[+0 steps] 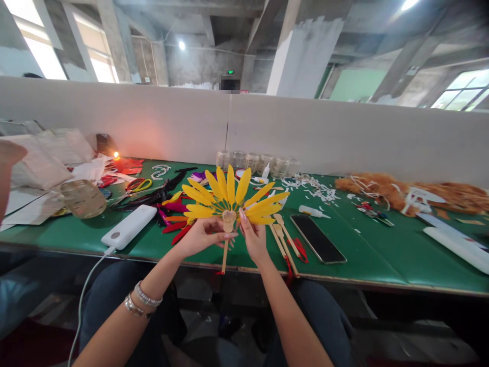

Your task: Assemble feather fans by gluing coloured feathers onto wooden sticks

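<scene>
Between my two hands a feather fan (231, 188) stands upright above the table's front edge. Its long yellow feathers spread out in a half circle from a pale wooden handle (225, 257) with a rounded head piece (229, 221). My left hand (204, 235) pinches the fan near that head piece, thumb across it. My right hand (252, 235) grips the feather bases on the right, thumb up. Just right of it lie several wooden fan handles (280, 237) with red tassels. Left of the fan are loose red feathers (179, 229).
A black phone (318, 238) and a glue bottle (314, 211) lie to the right. On the left are a white power bank (130, 227) with its cable, a jar (83, 198) and scissors (138, 185). Glass jars (252, 162) line the partition. Brown feathers (376, 189) lie far right.
</scene>
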Available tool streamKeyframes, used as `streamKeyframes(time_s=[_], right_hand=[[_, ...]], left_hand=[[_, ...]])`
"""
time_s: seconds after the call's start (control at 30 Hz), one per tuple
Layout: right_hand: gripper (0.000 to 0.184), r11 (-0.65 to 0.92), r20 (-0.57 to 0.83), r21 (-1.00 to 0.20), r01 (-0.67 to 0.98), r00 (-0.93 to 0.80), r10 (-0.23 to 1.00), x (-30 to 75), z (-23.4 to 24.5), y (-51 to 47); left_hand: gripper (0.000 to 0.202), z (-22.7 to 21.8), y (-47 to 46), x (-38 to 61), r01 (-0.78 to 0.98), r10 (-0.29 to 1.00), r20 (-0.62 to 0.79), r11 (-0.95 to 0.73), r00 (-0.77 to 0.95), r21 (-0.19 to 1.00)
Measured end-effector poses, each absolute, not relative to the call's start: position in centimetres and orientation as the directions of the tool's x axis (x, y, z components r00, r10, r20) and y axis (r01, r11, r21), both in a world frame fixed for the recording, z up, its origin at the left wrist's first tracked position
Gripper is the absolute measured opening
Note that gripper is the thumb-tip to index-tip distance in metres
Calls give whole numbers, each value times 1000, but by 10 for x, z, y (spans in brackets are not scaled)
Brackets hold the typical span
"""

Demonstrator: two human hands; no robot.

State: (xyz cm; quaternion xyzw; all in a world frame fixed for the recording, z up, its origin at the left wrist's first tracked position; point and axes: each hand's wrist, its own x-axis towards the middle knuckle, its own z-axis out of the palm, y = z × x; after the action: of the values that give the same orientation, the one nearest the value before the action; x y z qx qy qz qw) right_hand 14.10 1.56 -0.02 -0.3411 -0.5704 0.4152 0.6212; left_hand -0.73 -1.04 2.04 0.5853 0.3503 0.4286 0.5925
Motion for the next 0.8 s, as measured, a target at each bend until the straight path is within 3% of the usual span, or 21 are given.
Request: streamKeyframes(time_s=[0.2, 0.3, 0.43, 0.8], right_hand=[[37, 409, 419, -907, -104, -97, 903, 146, -6, 23], [36, 373, 361, -928, -21, -306, 881, 146, -5, 24], [32, 330, 192, -938, 109, -630, 753, 140, 0, 15], [38, 379, 234, -917, 126, -600, 765, 139, 13, 8]], left_hand=[[37, 20, -8, -8, -122, 930, 99, -59, 354, 991], [40, 22, -4, -12, -136, 964, 141, -113, 224, 984], [41, 25, 1, -17, -82, 981, 179, -173, 70, 981], [42, 29, 6, -43, 100, 961, 277, -274, -19, 956]])
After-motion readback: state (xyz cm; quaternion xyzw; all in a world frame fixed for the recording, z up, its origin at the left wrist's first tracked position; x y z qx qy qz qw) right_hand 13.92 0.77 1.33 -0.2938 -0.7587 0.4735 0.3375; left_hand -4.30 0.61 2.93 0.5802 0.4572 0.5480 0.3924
